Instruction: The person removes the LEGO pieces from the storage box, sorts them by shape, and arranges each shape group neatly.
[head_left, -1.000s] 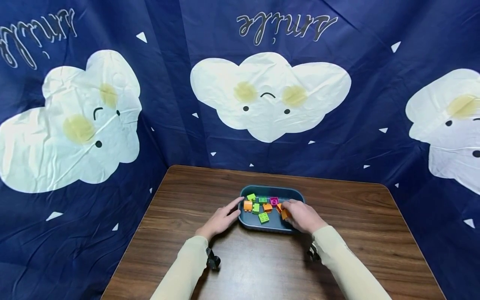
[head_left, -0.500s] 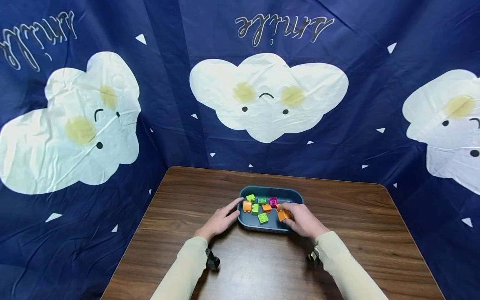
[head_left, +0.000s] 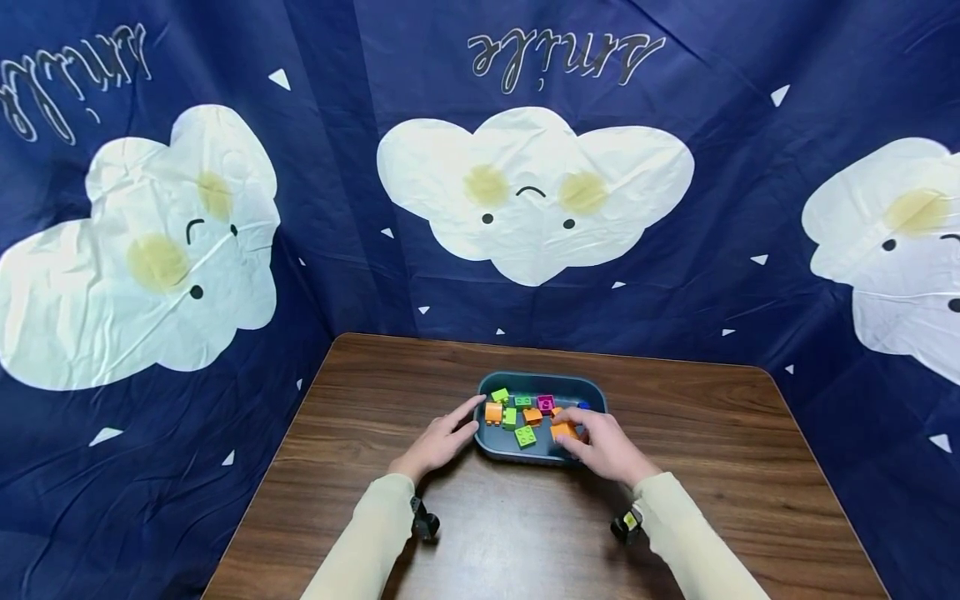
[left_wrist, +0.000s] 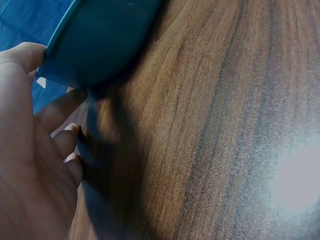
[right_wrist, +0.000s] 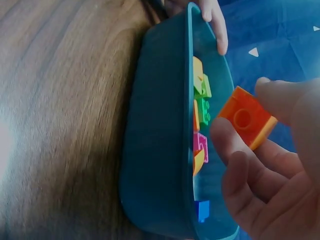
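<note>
Head view, nearest first: pale sleeves (head_left: 360, 542) lie across the wood-grain desk (head_left: 517, 533) on the near side of a dark teal tray (head_left: 517, 454). At the tray's left end the left hand (head_left: 437, 443) touches it, fingers loosely extended. Over the tray's right half the right hand (head_left: 606, 447) pinches an orange block (right_wrist: 245, 119) (a ring shape on it faces the right wrist camera). Inside the tray lie a lime block (head_left: 525, 436), a magenta block (head_left: 545, 404) and a blue piece (right_wrist: 202, 211); beyond it hangs navy cloth (head_left: 337, 250) printed with clouds.
</note>
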